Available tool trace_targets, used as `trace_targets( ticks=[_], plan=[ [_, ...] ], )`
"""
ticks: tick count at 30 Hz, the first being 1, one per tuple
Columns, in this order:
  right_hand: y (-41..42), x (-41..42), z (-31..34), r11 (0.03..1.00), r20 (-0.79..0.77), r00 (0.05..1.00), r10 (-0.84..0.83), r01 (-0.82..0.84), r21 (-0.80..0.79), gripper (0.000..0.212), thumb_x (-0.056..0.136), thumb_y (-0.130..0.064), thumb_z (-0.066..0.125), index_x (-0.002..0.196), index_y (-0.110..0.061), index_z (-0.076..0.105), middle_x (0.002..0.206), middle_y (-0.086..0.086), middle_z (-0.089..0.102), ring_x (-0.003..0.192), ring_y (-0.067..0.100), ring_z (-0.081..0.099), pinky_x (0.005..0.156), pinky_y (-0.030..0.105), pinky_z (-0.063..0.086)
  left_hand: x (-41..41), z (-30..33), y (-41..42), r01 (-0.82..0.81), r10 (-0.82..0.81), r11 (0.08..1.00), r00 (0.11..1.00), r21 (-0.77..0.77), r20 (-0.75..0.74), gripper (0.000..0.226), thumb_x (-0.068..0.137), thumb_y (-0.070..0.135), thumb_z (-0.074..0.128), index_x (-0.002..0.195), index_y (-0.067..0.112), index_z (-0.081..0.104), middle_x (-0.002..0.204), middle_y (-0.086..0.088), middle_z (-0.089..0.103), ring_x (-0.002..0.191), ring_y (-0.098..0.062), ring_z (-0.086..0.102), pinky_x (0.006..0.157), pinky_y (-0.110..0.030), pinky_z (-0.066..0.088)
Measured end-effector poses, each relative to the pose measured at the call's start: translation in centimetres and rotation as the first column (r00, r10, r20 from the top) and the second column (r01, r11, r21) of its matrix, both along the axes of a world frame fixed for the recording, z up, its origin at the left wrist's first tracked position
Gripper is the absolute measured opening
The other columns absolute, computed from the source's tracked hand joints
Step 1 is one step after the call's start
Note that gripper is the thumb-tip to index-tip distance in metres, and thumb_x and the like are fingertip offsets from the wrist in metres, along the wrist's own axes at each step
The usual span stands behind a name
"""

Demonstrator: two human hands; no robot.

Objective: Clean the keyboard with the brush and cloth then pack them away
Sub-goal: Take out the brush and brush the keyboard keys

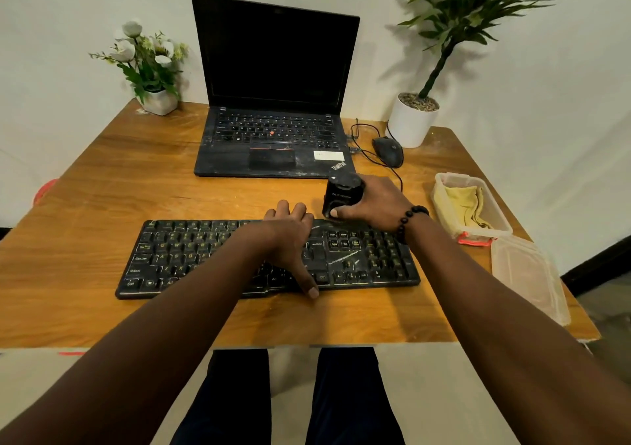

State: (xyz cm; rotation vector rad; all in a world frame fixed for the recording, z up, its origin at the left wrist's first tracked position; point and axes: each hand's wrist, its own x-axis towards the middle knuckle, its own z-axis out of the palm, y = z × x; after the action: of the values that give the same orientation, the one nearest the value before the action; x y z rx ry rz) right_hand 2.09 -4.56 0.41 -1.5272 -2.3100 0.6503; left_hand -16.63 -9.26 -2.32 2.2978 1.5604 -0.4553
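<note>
The person sits at the wooden desk (102, 178) with the black keyboard (170, 256) lying across the middle of it, dusty streaks showing on its right half. The left hand (290, 236) lies over the keyboard's centre, fingers reaching past the far edge and the thumb hooked over the near edge, so it seems to pin the board in place. The right hand (372, 202), at about one o'clock from the left, has its fingers curled round a stubby black brush (339, 198) and holds it upright at the keyboard's far edge, above the block of keys on the right; whether the bristles touch the keys I cannot tell. The yellow cloth (467, 205) sits crumpled inside the clear plastic box (440, 202) at three o'clock from the brush, well apart from it, and the box's lid (529, 274) lies loose on the desk just nearer the person. I judge the brushing step to be in hand, and the wiping not yet begun. The next move, as I read it, calls for drawing the brush across the rows on the right while the left hand steadies the board, then reaching over to the box for the cloth.
</note>
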Motion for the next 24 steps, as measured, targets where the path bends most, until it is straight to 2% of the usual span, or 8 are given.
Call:
trace_targets(
  ticks=[3, 6, 10, 14, 16, 19, 22, 24],
  plan=[
    [-0.6, -0.1, 0.1, 0.996, 0.004, 0.998, 0.055, -0.055, -0.069, 0.053, 0.07, -0.031, 0.082, 0.117, -0.021, 0.059, 0.107, -0.008, 0.064, 0.097, 0.009, 0.058, 0.075, 0.017, 0.045, 0.0, 0.0, -0.1, 0.004, -0.004, 1.0, 1.0, -0.004, 0.001, 0.143, 0.05, 0.08, 0.077, 0.158, 0.016, 0.008, 0.159, -0.004, 0.01, 0.143, -0.034, 0.011, 0.118, -0.053, 0.021],
    [-0.1, -0.3, 1.2, 0.977, 0.188, 0.961, 0.205, -0.188, -0.101, 0.035, 0.071, -0.03, 0.081, 0.099, -0.023, 0.061, 0.095, -0.01, 0.064, 0.091, 0.011, 0.059, 0.068, 0.019, 0.041, 0.0, 0.0, -0.2, 0.0, 0.0, 1.0, 1.0, 0.005, 0.015, 0.142, 0.051, 0.08, 0.077, 0.158, 0.016, 0.009, 0.156, -0.004, 0.014, 0.141, -0.033, 0.014, 0.118, -0.052, 0.021],
    [1.2, -0.4, 2.4, 0.98, 0.429, 0.891, 0.149, -0.19, 0.054, 0.037, 0.072, -0.031, 0.08, 0.1, -0.017, 0.062, 0.101, 0.0, 0.065, 0.096, 0.019, 0.058, 0.075, 0.026, 0.043, 0.0, 0.0, -0.2, 0.008, -0.008, 1.0, 1.0, 0.013, 0.004, 0.144, 0.049, 0.082, 0.076, 0.158, 0.015, 0.009, 0.156, -0.003, 0.015, 0.14, -0.033, 0.015, 0.119, -0.052, 0.021],
    [0.5, 0.4, 1.8, 0.987, 0.2, 0.966, 0.161, -0.157, -0.035, 0.048, 0.071, -0.037, 0.081, 0.111, -0.017, 0.063, 0.106, -0.003, 0.066, 0.097, 0.014, 0.059, 0.082, 0.028, 0.046, -0.1, -0.1, -0.1, -0.004, 0.004, 1.0, 1.0, -0.004, 0.015, 0.145, 0.049, 0.08, 0.077, 0.158, 0.017, 0.006, 0.159, -0.002, 0.009, 0.143, -0.034, 0.01, 0.12, -0.054, 0.018],
    [0.5, 0.7, 1.4, 0.982, 0.267, 0.945, 0.189, -0.181, -0.051, 0.044, 0.071, -0.036, 0.081, 0.108, -0.018, 0.064, 0.104, -0.003, 0.066, 0.097, 0.015, 0.059, 0.079, 0.026, 0.043, -0.1, -0.1, -0.1, -0.005, 0.005, 1.0, 1.0, -0.008, 0.016, 0.145, 0.049, 0.08, 0.077, 0.158, 0.017, 0.007, 0.159, -0.002, 0.011, 0.142, -0.034, 0.011, 0.12, -0.054, 0.019],
    [1.1, 0.6, 2.3, 0.984, 0.403, 0.906, 0.129, -0.169, 0.063, 0.042, 0.07, -0.035, 0.082, 0.104, -0.018, 0.063, 0.104, 0.0, 0.066, 0.099, 0.018, 0.059, 0.082, 0.03, 0.046, -0.1, 0.0, -0.2, -0.006, 0.006, 1.0, 1.0, -0.001, 0.016, 0.143, 0.049, 0.08, 0.078, 0.158, 0.017, 0.009, 0.156, -0.002, 0.014, 0.141, -0.033, 0.014, 0.119, -0.053, 0.021],
    [0.7, 0.4, 2.3, 0.982, 0.271, 0.947, 0.175, -0.186, 0.016, 0.04, 0.07, -0.037, 0.082, 0.101, -0.02, 0.064, 0.096, -0.007, 0.065, 0.092, 0.013, 0.058, 0.074, 0.026, 0.044, 0.0, 0.0, -0.2, -0.004, 0.004, 1.0, 1.0, 0.0, 0.008, 0.142, 0.049, 0.08, 0.078, 0.157, 0.018, 0.01, 0.155, -0.003, 0.015, 0.14, -0.032, 0.015, 0.117, -0.053, 0.024],
    [0.2, 0.6, 1.8, 0.98, 0.316, 0.929, 0.193, -0.196, -0.022, 0.038, 0.071, -0.037, 0.081, 0.1, -0.019, 0.064, 0.094, -0.007, 0.064, 0.093, 0.014, 0.059, 0.073, 0.025, 0.043, -0.1, 0.1, -0.2, -0.005, 0.005, 1.0, 1.0, -0.003, 0.008, 0.142, 0.049, 0.08, 0.078, 0.157, 0.017, 0.01, 0.155, -0.003, 0.015, 0.139, -0.032, 0.015, 0.117, -0.053, 0.024]
  ],
)
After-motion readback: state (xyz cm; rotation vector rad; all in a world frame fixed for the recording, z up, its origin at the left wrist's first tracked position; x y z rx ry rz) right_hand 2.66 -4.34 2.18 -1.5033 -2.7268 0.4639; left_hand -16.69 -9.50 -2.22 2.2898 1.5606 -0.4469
